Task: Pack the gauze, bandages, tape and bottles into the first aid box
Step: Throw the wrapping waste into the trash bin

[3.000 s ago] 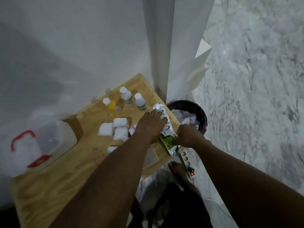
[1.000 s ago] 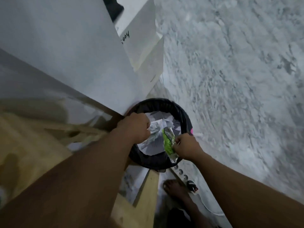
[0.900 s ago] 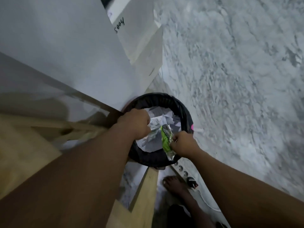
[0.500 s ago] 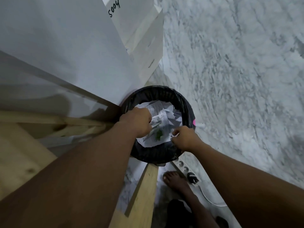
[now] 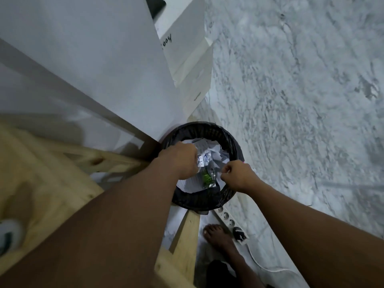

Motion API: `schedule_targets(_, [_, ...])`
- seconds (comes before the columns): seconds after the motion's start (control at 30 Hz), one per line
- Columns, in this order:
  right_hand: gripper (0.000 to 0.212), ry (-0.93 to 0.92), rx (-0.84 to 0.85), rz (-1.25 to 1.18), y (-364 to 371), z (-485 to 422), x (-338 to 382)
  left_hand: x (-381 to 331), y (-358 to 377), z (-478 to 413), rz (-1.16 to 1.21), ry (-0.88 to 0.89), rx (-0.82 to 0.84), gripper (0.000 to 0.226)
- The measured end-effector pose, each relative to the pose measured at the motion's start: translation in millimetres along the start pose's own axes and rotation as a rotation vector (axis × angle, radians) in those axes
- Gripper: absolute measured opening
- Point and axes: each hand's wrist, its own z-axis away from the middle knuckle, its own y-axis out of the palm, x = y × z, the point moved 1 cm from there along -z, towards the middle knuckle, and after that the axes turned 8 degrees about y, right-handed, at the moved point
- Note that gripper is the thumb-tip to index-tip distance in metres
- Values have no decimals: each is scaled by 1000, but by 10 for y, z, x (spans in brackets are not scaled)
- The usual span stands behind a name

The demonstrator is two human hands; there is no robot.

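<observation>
None of the gauze, bandages, tape or the first aid box is in view. Both my hands hang over a black waste bin (image 5: 207,132) lined with a bag and filled with crumpled white paper. My left hand (image 5: 179,161) grips the top end of an empty silver-and-green wrapper (image 5: 205,167), which hangs down into the bin. My right hand (image 5: 236,175) is just right of the wrapper and apart from it, its fingers curled with nothing visible in them.
The wooden table (image 5: 41,173) lies at the left, with a blurred white object (image 5: 8,233) on its near edge. A table leg (image 5: 187,235), my bare foot (image 5: 218,235) and a white power strip (image 5: 226,217) lie below the bin. White boxes (image 5: 187,59) stand behind it.
I turned from the table to the bin, carrying the wrapper in both hands. My right hand has let go of its green end; the wrapper now dangles lower inside the bin.
</observation>
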Motion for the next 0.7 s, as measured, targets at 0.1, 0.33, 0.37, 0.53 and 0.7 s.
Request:
schedule_targets(0.1, [26,-23,-40,17,-265,262,237,-87,-334,339,-10,6,-42,28])
schedule_targets(0.33, [18,-179,-165,36,-1019,1223,1320,-277,-1368,1618,-41,-27,-322,30])
schedule_targets(0.37, [18,-210,-187,29,-1098,1380,1496,-289,-1499,1837,-37,-38,-357,31])
schedule_targets(0.53, [7,-382,-296,-13,-1268,2202,2296,-292,-1948,2956,-28,-84,-533,34])
schedule_targets(0.7, [3,-558,-330,-6,-1109,3026,2886,-139,-2033,4011,-38,-163,-717,34])
